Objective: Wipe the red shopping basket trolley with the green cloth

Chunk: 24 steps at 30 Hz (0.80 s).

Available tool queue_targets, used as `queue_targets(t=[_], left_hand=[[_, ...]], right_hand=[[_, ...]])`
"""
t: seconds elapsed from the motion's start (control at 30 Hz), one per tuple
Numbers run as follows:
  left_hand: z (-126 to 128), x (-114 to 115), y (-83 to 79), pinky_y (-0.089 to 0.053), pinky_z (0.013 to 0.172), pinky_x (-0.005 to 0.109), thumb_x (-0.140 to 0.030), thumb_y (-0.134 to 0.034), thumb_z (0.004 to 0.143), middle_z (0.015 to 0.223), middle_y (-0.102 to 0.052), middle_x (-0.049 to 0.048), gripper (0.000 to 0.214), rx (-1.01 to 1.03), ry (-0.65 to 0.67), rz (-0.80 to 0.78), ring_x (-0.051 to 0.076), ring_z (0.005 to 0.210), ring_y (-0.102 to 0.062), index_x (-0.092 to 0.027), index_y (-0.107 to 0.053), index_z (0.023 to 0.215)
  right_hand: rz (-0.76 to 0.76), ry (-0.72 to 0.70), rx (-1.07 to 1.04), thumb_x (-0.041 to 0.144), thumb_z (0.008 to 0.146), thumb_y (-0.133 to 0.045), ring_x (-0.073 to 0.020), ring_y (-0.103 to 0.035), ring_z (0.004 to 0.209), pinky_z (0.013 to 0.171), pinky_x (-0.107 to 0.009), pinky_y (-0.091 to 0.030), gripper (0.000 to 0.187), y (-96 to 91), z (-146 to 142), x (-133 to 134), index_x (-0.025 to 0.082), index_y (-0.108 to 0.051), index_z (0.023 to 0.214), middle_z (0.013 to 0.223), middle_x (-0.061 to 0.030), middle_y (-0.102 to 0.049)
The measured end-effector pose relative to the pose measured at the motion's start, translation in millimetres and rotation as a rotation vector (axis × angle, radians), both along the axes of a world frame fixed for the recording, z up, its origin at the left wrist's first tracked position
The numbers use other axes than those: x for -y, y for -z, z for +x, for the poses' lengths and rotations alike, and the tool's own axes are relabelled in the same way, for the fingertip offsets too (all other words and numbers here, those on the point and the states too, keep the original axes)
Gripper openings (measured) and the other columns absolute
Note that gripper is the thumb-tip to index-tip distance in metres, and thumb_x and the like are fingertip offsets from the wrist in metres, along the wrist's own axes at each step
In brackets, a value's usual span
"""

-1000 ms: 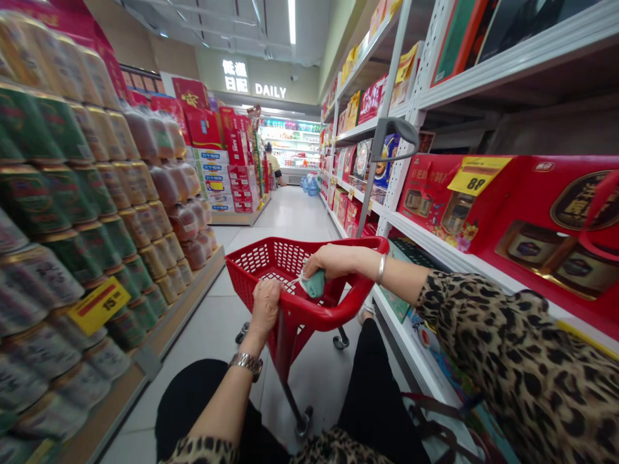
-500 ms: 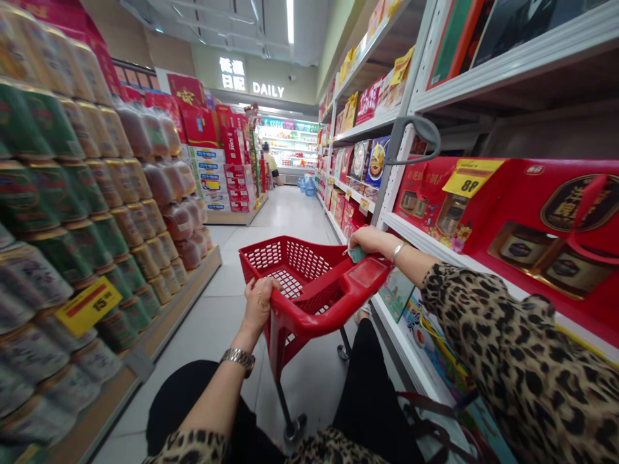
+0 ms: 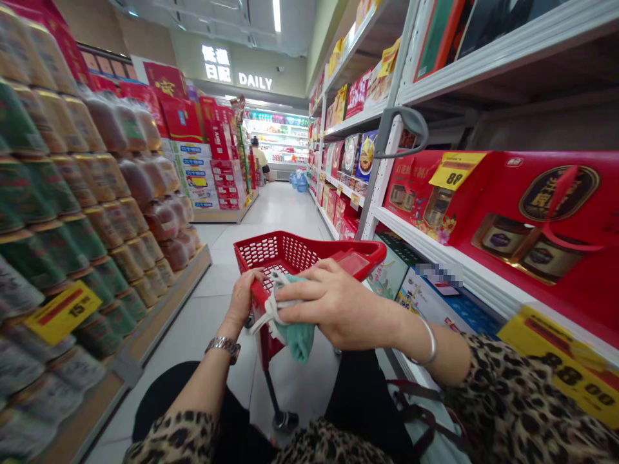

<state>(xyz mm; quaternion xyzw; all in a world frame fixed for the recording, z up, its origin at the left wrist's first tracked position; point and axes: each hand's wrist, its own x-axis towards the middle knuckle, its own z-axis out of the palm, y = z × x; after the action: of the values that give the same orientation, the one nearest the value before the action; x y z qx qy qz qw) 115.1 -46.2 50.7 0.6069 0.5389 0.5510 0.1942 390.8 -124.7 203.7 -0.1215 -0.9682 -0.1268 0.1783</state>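
Note:
A red wheeled shopping basket [image 3: 309,254] stands in the aisle in front of me, its grey pull handle [image 3: 403,132] raised at the right. My left hand [image 3: 244,296] is curled over the basket's near rim. My right hand [image 3: 333,303] is closed on a green face mask [image 3: 297,335] with white ear loops, held just above and in front of the near rim. A watch sits on my left wrist and a silver bangle on my right. My sleeves are leopard print.
Stacked cans and jars [image 3: 72,212] with a yellow price tag fill the left shelving. Red gift boxes [image 3: 532,212] and yellow price tags line the white shelves on the right. The tiled aisle [image 3: 280,206] runs ahead to a person [image 3: 258,158] near the far coolers.
My right hand has left the basket's right rim and come back toward me with the mask, now beside my left hand. The basket sits closer and the view has tilted slightly left.

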Motion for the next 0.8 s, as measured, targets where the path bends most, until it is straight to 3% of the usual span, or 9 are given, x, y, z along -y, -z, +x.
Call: queue_targets(t=[0.2, 0.37, 0.47, 0.6, 0.67, 0.73, 0.8], left_hand=[[-16.1, -2.3, 0.3, -0.043, 0.118, 0.046, -0.051, -0.031, 0.091, 0.097, -0.074, 0.0125, 0.038, -0.021, 0.005, -0.003, 0.03, 0.123, -0.063, -0.027, -0.05, 0.069], [-28.1, -4.7, -5.1, -0.032, 0.126, 0.046, -0.048, -0.034, 0.09, 0.114, -0.076, 0.0126, 0.035, 0.012, -0.016, -0.054, 0.028, 0.136, -0.056, -0.027, -0.051, 0.068], [-34.7, 0.0, -15.1, -0.036, 0.123, 0.046, -0.049, -0.043, 0.085, 0.121, -0.075, 0.013, 0.032, 0.038, -0.089, -0.092, 0.03, 0.13, -0.06, -0.025, -0.06, 0.073], [-28.9, 32.7, -37.5, -0.049, 0.11, 0.045, -0.051, -0.053, 0.081, 0.113, -0.075, 0.012, 0.038, 0.112, -0.328, -0.076, 0.029, 0.112, -0.067, -0.02, -0.069, 0.097], [-14.1, 57.2, -51.2, -0.05, 0.107, 0.04, -0.053, -0.05, 0.089, 0.114, -0.075, 0.0081, 0.042, 0.014, -0.403, 0.058, 0.026, 0.111, -0.067, -0.021, -0.071, 0.105], [6.3, 78.2, -63.1, -0.05, 0.105, 0.04, -0.054, -0.044, 0.095, 0.109, -0.075, 0.0062, 0.044, -0.142, -0.386, 0.156, 0.024, 0.107, -0.067, -0.022, -0.073, 0.106], [26.2, 89.7, -70.2, -0.046, 0.11, 0.043, -0.053, -0.039, 0.1, 0.101, -0.076, 0.0053, 0.047, -0.294, -0.271, 0.186, 0.023, 0.099, -0.068, -0.023, -0.074, 0.096]], right_hand=[[0.116, 0.027, -0.106, 0.006, 0.086, -0.063, -0.0249, -0.058, 0.112, 0.094, -0.041, -0.033, 0.046, 27.2, 5.7, -3.2, 0.027, -0.071, 0.126, 0.144, -0.0004, -0.068], [0.182, 0.134, -0.23, 0.002, 0.086, -0.058, -0.0261, -0.057, 0.122, 0.097, -0.042, -0.033, 0.047, 47.8, 40.6, -22.2, 0.027, -0.072, 0.124, 0.139, -0.0021, -0.071], [0.191, 0.258, -0.316, 0.002, 0.086, -0.056, -0.0268, -0.057, 0.124, 0.098, -0.042, -0.035, 0.047, 59.5, 65.8, -36.1, 0.027, -0.073, 0.123, 0.137, -0.0037, -0.072], [0.175, 0.473, -0.359, 0.0, 0.085, -0.055, -0.0259, -0.061, 0.114, 0.095, -0.04, -0.038, 0.05, 71.0, 91.9, -55.7, 0.028, -0.075, 0.122, 0.135, -0.0046, -0.074], [0.155, 0.559, -0.373, -0.001, 0.084, -0.055, -0.0261, -0.061, 0.111, 0.094, -0.041, -0.039, 0.052, 75.5, 94.7, -62.1, 0.028, -0.076, 0.123, 0.135, -0.0054, -0.074], [0.138, 0.59, -0.398, 0.0, 0.085, -0.056, -0.027, -0.06, 0.111, 0.095, -0.042, -0.039, 0.052, 79.3, 87.6, -63.3, 0.027, -0.076, 0.124, 0.135, -0.0059, -0.073], [0.134, 0.561, -0.435, 0.001, 0.087, -0.056, -0.0276, -0.058, 0.114, 0.097, -0.043, -0.04, 0.051, 82.5, 71.1, -58.7, 0.028, -0.075, 0.125, 0.136, -0.0054, -0.073]])
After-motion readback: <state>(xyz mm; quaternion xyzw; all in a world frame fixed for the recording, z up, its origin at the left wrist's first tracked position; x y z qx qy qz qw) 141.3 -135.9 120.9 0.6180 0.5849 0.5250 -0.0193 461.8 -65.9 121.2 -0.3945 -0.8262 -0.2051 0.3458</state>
